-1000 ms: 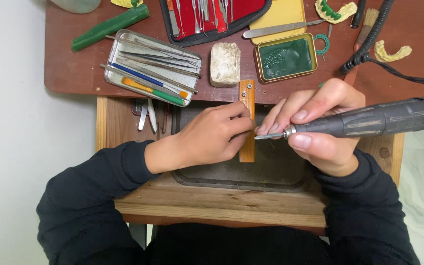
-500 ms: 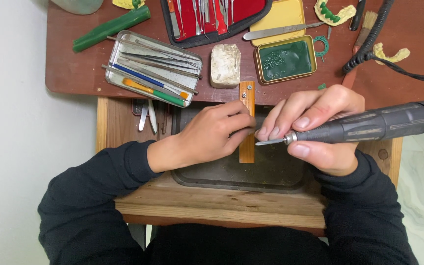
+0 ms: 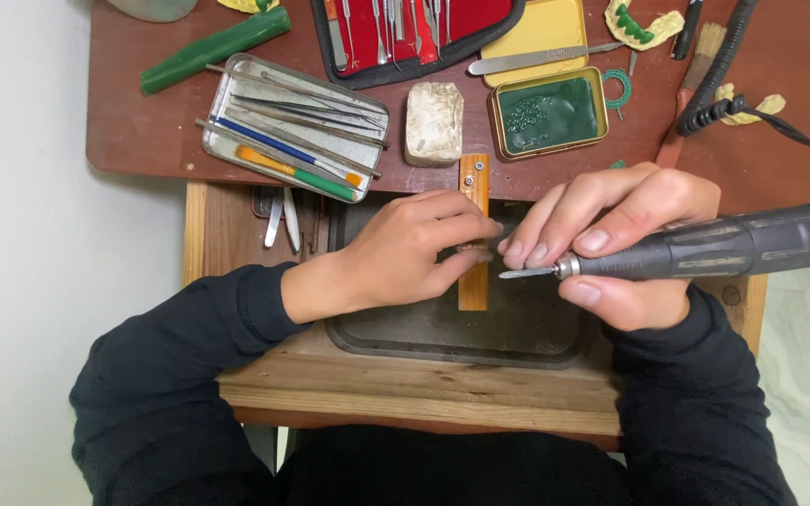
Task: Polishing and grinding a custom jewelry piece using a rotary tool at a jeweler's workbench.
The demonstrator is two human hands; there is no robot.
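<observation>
Gripping rotary handpiece, right hand; left hand fingers pinching wooden peg.

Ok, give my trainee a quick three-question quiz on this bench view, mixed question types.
1. True or false: the right hand holds the dark rotary handpiece.
2. The left hand's fingertips rest at which thing? A) green stick B) wooden bench peg C) metal tray
3. What colour is the material inside the open tin?

Key: 1 true; 2 B; 3 green.
</observation>
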